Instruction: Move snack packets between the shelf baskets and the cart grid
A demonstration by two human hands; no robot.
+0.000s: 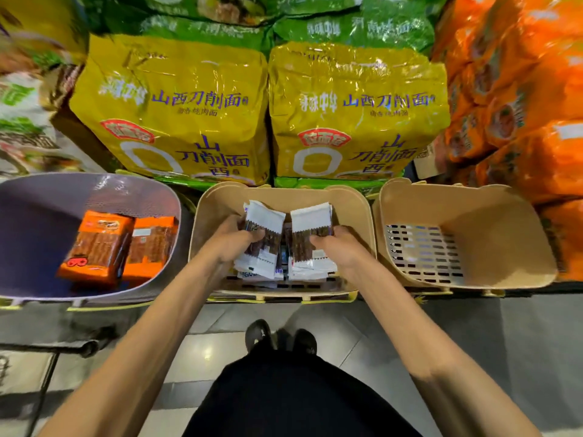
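Note:
Three baskets stand in a row on the low shelf. The middle beige basket (353, 209) holds white-and-brown snack packets. My left hand (235, 239) grips a bundle of these packets (262, 222) inside it. My right hand (339, 244) grips a second bundle of white packets (310, 223) beside the first. More packets (303, 269) lie on the basket floor under both hands. The purple basket (38, 222) on the left holds two orange snack packets (101, 244). The beige basket on the right (492, 228) has nothing in it.
Large yellow noodle bags (176, 108) stand right behind the baskets, green bags above them, orange bags (520, 99) at the right. A dark cart bar (50, 348) shows at the lower left over the tiled floor. My shoes (280, 337) are below the middle basket.

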